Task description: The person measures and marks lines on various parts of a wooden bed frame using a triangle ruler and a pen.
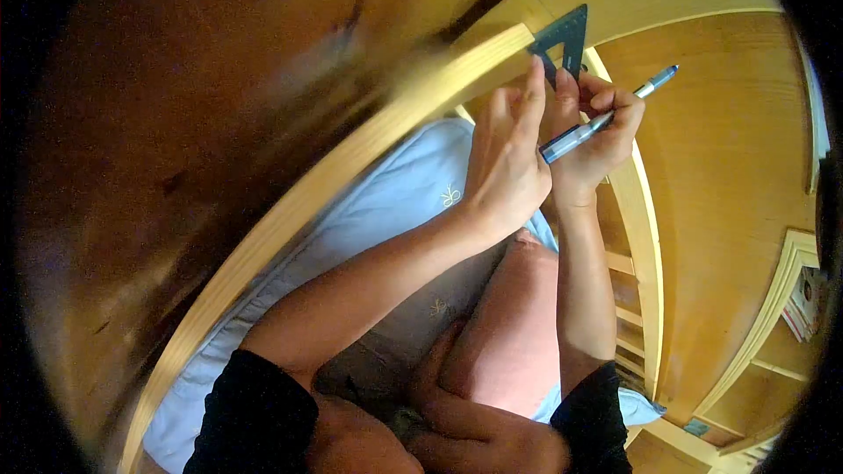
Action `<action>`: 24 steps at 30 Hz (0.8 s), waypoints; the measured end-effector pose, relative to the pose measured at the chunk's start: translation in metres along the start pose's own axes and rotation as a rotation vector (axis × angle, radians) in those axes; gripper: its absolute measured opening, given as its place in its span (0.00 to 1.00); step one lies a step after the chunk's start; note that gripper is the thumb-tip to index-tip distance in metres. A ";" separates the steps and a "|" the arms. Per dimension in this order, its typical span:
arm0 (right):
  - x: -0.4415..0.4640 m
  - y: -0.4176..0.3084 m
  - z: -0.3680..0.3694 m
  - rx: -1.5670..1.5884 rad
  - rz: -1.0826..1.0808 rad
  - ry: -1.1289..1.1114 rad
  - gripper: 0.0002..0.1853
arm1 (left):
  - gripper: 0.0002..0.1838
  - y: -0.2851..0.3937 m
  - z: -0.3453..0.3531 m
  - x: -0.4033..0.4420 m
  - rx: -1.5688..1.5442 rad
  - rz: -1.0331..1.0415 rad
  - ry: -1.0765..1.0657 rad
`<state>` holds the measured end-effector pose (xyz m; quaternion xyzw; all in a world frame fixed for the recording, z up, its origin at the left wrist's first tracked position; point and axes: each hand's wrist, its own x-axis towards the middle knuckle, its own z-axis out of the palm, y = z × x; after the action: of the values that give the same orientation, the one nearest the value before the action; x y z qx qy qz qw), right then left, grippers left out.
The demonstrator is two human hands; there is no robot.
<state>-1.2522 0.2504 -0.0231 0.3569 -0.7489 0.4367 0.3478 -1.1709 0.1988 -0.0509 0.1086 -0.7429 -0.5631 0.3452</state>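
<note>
My left hand is raised beside the wooden rail, its index finger stretched up to the near edge of a dark triangular set square. The other fingers of that hand are bent and partly hidden; I see nothing held in it. Close on its right, my right hand is closed, with a pen slanting across it under curled fingers. The pen is clear with blue ends. The right thumb meets the lower corner of the set square, which stands at the end of the rail.
A curved-looking wooden bed rail runs along the left. My legs rest on blue bedding, beside a pink cushion-like shape. On the right are a slatted wooden side, a wood panel and a shelf with books.
</note>
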 end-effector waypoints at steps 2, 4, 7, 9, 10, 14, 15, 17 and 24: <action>-0.002 -0.001 0.005 0.026 0.017 0.020 0.18 | 0.46 0.000 -0.005 0.000 0.002 -0.015 -0.024; -0.004 0.001 0.007 0.044 0.032 0.040 0.18 | 0.47 -0.002 -0.005 0.001 -0.017 -0.036 -0.041; -0.003 0.004 0.006 0.003 -0.020 0.026 0.18 | 0.49 0.000 -0.006 0.003 -0.015 -0.062 -0.076; -0.006 0.007 0.009 0.060 -0.002 0.051 0.19 | 0.49 -0.006 -0.005 0.004 -0.005 -0.043 -0.075; -0.005 0.005 0.009 0.061 -0.001 0.050 0.19 | 0.49 -0.006 -0.005 0.004 0.006 -0.025 -0.073; -0.003 0.002 0.006 0.010 -0.028 0.038 0.19 | 0.49 -0.003 -0.006 0.003 0.043 -0.003 -0.061; -0.004 0.002 0.006 0.001 -0.015 0.032 0.19 | 0.49 -0.003 -0.005 0.002 0.028 -0.014 -0.064; -0.004 0.004 0.006 0.021 -0.011 0.034 0.19 | 0.49 -0.004 -0.004 0.002 0.014 -0.024 -0.067; -0.005 0.004 0.007 0.010 0.006 0.042 0.19 | 0.49 -0.003 -0.003 0.001 0.015 -0.016 -0.034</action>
<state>-1.2543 0.2471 -0.0315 0.3472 -0.7403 0.4490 0.3602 -1.1702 0.1949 -0.0526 0.1076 -0.7521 -0.5620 0.3270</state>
